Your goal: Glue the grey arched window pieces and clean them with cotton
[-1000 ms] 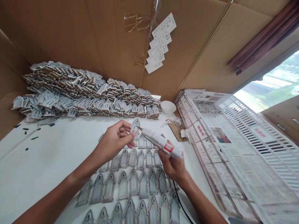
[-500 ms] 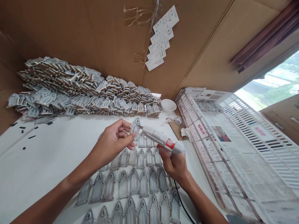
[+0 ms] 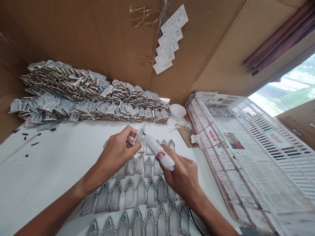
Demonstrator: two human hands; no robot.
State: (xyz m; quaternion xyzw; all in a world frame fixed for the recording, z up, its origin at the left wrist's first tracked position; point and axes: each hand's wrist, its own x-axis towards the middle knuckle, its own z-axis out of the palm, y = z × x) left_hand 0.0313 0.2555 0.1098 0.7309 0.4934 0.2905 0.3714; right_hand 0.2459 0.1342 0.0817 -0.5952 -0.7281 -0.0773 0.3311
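My left hand (image 3: pixel 117 153) pinches a small grey arch-shaped piece (image 3: pixel 139 133) between thumb and fingers, holding it above the white table. My right hand (image 3: pixel 183 177) grips a white glue gun (image 3: pixel 158 152) with a red label, its nozzle touching the held piece. Below both hands lie rows of flat arch-shaped pieces (image 3: pixel 141 196) laid out on the table (image 3: pixel 49 170). The gun's black cord (image 3: pixel 194 221) runs down toward me.
A long heap of stacked arch pieces (image 3: pixel 86 98) lies along the cardboard wall (image 3: pixel 73 36). A small white bowl (image 3: pixel 177 110) and paper scraps sit at the back. A white plastic crate (image 3: pixel 246 147) lined with newspaper stands at the right. Paper labels (image 3: pixel 169 39) hang on the cardboard.
My right hand turned the glue gun, swinging its body left and closer to me, nozzle staying on the piece. My left hand tilted the arch piece edge-on.
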